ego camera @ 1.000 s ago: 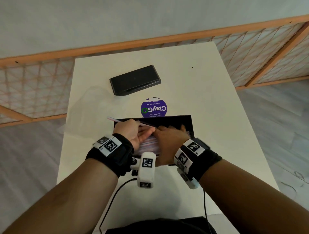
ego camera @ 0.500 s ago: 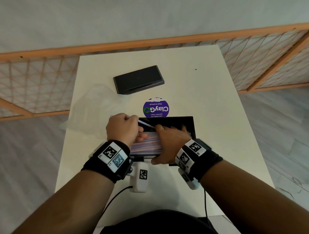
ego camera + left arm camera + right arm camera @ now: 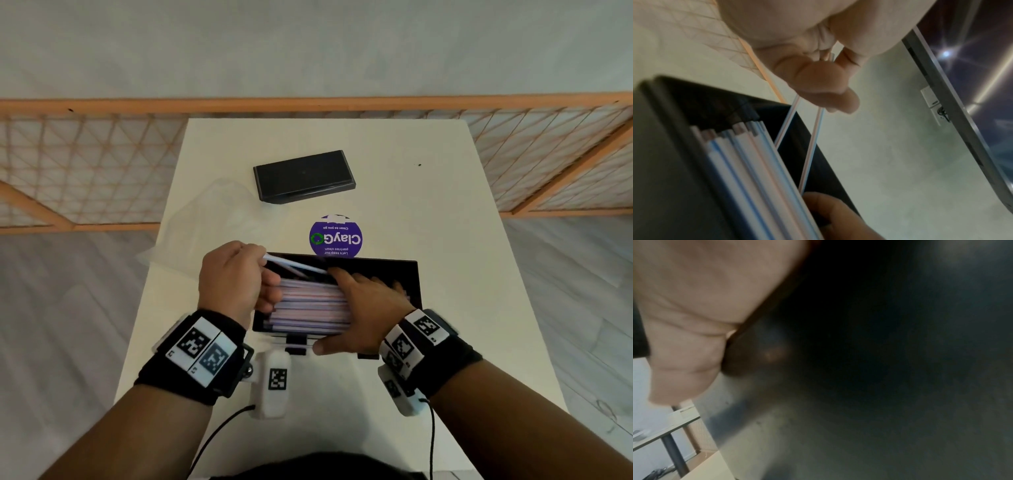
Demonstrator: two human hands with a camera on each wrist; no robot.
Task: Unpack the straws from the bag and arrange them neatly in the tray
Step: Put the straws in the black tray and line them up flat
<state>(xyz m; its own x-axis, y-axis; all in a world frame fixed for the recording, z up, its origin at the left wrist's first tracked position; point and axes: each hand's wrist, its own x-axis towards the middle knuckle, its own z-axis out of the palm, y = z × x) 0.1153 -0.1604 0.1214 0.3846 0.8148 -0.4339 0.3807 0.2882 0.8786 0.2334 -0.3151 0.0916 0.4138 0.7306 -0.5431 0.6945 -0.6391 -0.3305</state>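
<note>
I am pinching two loose straws (image 3: 812,146) in my left hand (image 3: 233,274) over the tray (image 3: 412,277). My right hand (image 3: 363,308) is lying flat, pressing the straw stack (image 3: 308,308) inside it. The bag (image 3: 205,222), beyond the tray's left end, is looking empty; arranging seems nearly done.

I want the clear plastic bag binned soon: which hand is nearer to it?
Left. The left hand, pinching striped straws, is beside the clear plastic bag; the right hand rests flat on straws in the black tray, farther away.
</note>
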